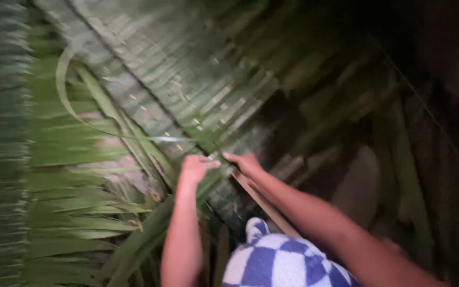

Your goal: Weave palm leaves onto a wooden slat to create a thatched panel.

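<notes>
Both my hands meet at the edge of a woven green palm-leaf mat (187,69) that slopes across the upper middle of the view. My left hand (196,167) pinches a thin leaf strip (211,158) at the mat's lower edge. Right beside it, my right hand (244,161) presses fingers on the same edge, over a pale brown leaf rib (264,204) that runs down toward me. Motion blur hides the exact finger grip of the right hand.
Loose green palm leaflets (75,212) fan out at lower left, one long curled strip (62,79) arching above them. Blue and white checkered cloth (282,263) lies at the bottom centre. The right side is dark with more fronds (405,175).
</notes>
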